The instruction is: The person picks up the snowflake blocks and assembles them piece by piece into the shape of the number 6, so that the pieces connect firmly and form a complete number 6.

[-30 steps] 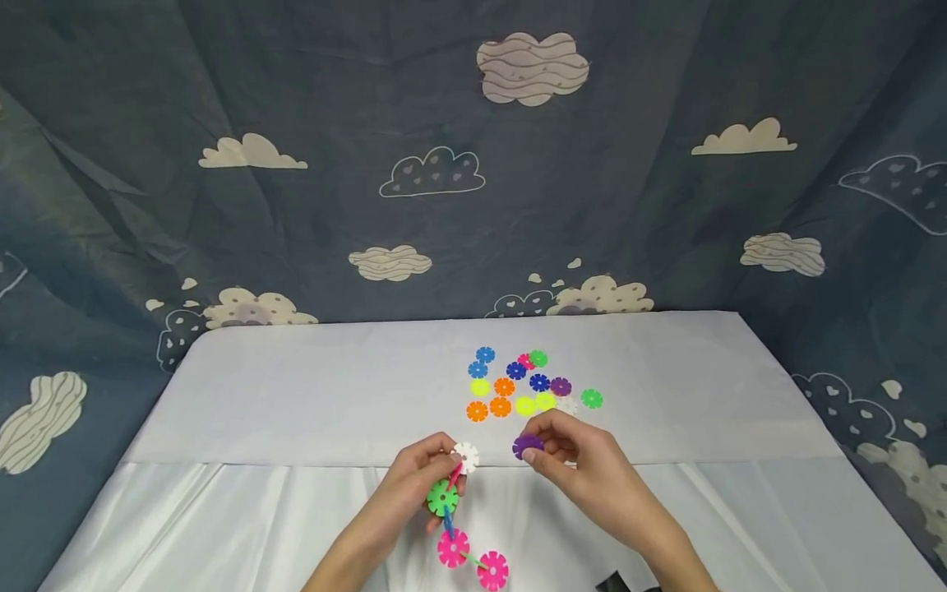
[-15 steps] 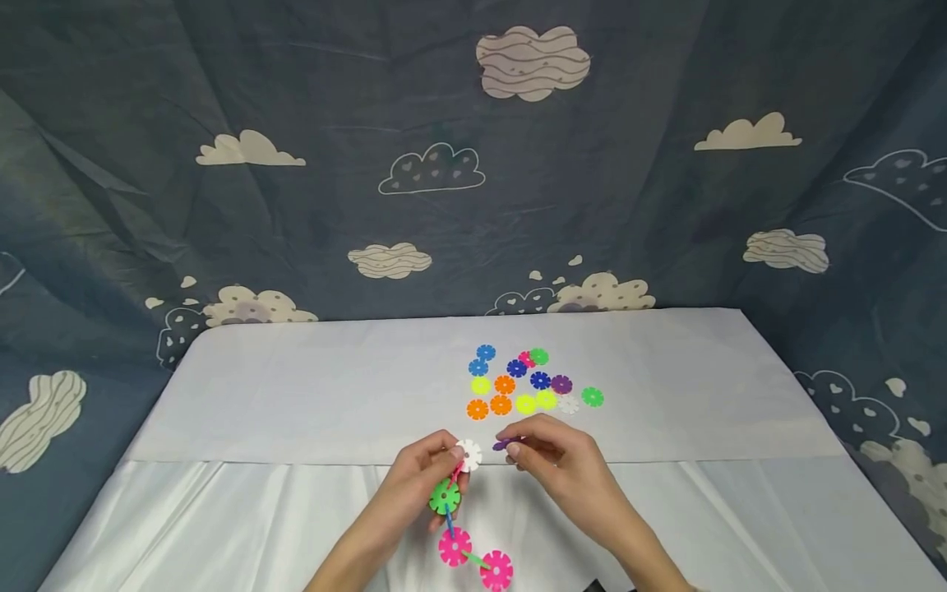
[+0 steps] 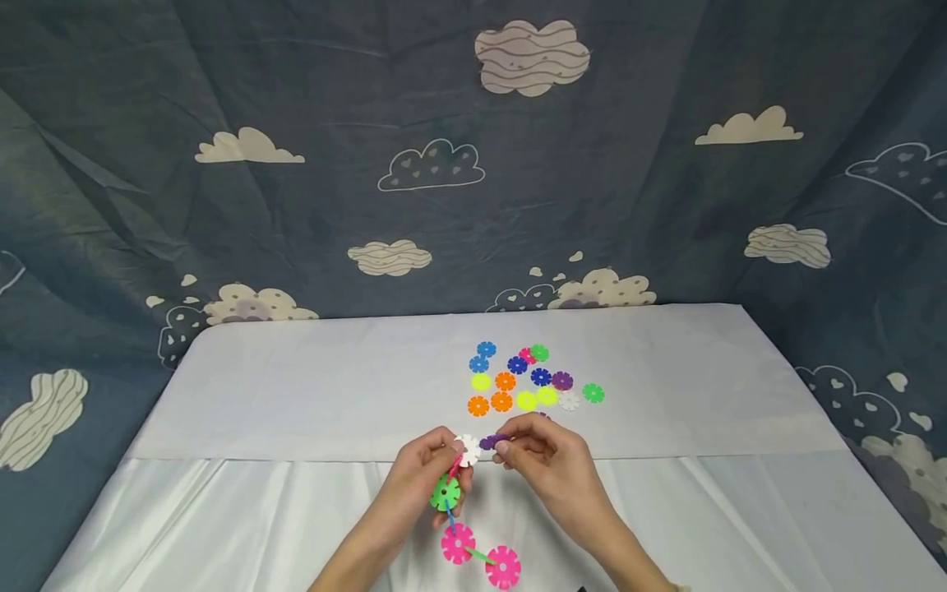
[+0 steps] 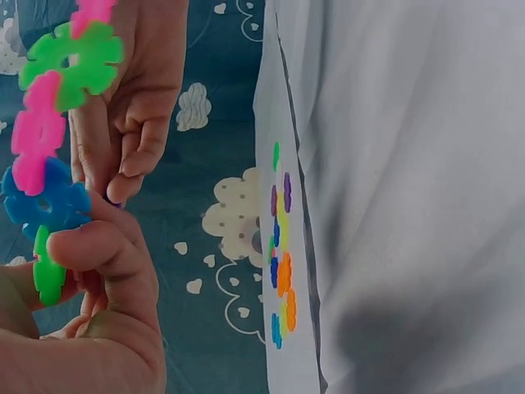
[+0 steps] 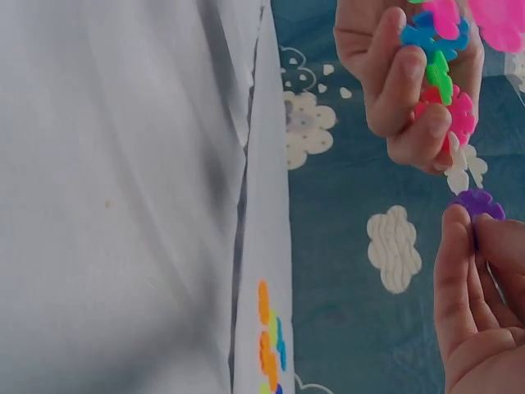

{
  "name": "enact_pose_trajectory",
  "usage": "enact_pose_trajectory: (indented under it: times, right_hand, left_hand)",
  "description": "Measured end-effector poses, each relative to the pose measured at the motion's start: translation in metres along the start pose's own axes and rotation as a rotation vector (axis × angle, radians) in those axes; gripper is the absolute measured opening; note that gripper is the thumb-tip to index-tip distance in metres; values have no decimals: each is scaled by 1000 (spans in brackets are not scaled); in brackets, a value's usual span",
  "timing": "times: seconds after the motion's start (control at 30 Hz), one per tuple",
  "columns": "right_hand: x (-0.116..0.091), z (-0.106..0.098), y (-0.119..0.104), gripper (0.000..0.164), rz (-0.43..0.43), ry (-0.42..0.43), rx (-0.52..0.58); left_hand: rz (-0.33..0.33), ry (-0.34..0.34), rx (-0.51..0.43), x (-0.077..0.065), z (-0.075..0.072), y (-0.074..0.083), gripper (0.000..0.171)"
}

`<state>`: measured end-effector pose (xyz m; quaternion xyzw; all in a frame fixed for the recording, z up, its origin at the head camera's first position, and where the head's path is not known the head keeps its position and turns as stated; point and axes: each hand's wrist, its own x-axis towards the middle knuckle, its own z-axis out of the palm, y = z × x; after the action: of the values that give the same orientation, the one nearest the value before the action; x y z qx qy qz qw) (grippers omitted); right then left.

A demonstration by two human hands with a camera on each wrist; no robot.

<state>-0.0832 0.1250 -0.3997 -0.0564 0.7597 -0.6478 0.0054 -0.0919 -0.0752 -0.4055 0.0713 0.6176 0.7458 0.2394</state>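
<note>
My left hand holds a chain of notched plastic discs near its upper end. A white disc tops the chain; below come a pink-red one, a green disc, a blue one seen edge-on, and two pink discs joined by a green one. Between thumb and fingertips, my right hand pinches a purple disc, tilted nearly edge-on. Its edge is at the white disc's right rim; whether the slots engage I cannot tell. Left-hand fingers partly cover the pink-red disc.
On the white-covered table, loose discs lie beyond the hands: several orange, yellow, blue and others. A purple sliver shows just behind the right hand. A dark cloud-print cloth hangs at the back.
My right hand has moved left with the purple disc, turning it from face-on to nearly edge-on and bringing it to the white disc. The left hand stays almost still with the chain.
</note>
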Motion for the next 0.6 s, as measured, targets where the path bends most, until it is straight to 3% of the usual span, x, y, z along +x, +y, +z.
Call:
enact_pose_trajectory:
  times: [0.27, 0.6]
  right_hand:
    - [-1, 2, 2, 14, -32, 17, 6]
    - [1, 0, 9, 12, -86, -59, 47]
  left_hand:
    - [9, -23, -42, -1, -1, 0, 25]
    - [14, -27, -61, 1, -3, -3, 24]
